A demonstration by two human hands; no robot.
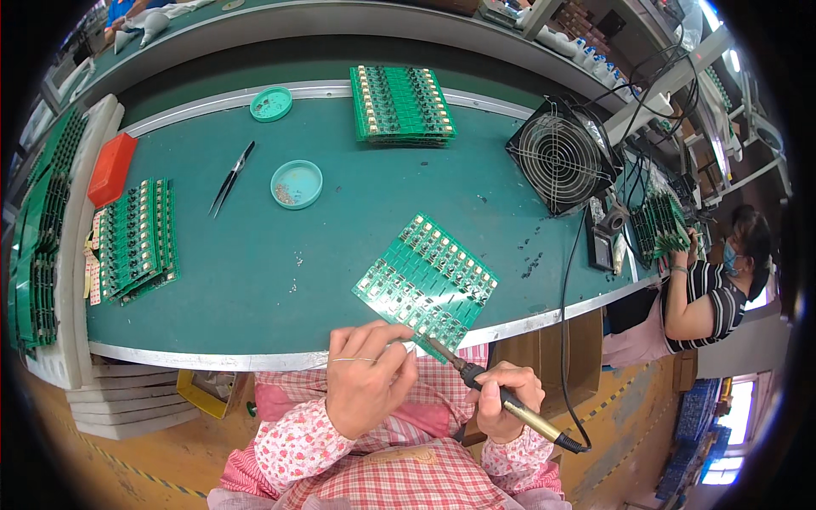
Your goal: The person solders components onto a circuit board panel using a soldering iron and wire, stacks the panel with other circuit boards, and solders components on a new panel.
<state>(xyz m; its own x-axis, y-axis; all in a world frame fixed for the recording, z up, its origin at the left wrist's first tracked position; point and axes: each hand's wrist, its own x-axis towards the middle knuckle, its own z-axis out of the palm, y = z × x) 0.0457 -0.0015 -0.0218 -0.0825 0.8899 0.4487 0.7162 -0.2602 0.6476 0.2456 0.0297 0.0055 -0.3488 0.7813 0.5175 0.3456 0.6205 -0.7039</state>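
A green worktop [280,280] at a factory line carries stacks of circuit boards, two small round dishes and a black fan [561,153]. One green circuit board [427,282] lies tilted at the near edge, its long axis going from the near left to the far right. The left hand [367,382] pinches thin solder wire at the board's near corner, and the right hand [506,399], its grip closed around a soldering iron [501,395], points the tip up-left to that same corner, so both hands are just beside it.
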